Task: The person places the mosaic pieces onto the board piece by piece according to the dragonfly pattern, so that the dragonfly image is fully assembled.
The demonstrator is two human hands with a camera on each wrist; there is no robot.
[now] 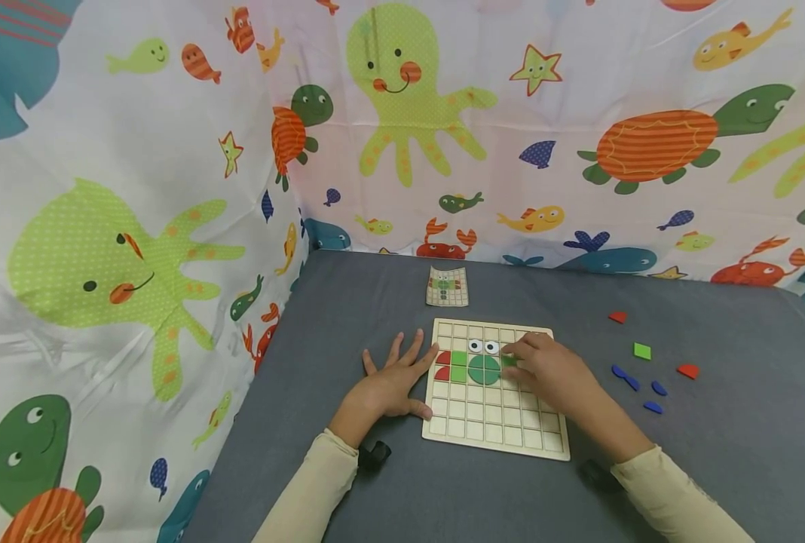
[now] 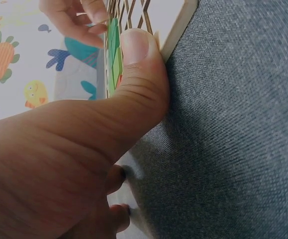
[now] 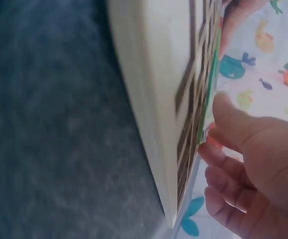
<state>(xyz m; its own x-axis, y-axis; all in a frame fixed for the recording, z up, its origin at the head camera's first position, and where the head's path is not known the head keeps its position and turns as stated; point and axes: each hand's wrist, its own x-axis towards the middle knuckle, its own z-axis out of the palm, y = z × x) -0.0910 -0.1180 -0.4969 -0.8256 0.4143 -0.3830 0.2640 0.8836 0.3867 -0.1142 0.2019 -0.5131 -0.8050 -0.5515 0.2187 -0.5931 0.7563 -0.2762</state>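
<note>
A square wooden grid board [image 1: 480, 430] lies on the grey cloth, carrying red quarter pieces [image 1: 442, 366], light green squares [image 1: 459, 366], a dark green circle of quarter pieces [image 1: 484, 369] and two white eye pieces [image 1: 483, 346]. My left hand [image 1: 392, 383] spreads its fingers at the board's left edge, thumb tip against the edge in the left wrist view. Over the board's right part, my right hand [image 1: 548, 369] has loosely bent fingertips at a green piece [image 1: 509, 360] right of the circle. In the right wrist view its thumb and fingers stand apart.
Right of the board lie loose red quarters [image 1: 617, 317], a light green square [image 1: 642, 351] and several small blue pieces [image 1: 625, 377]. A small pattern card [image 1: 447, 286] lies behind the board. A sea-animal curtain [image 1: 484, 98] hangs at the back and left.
</note>
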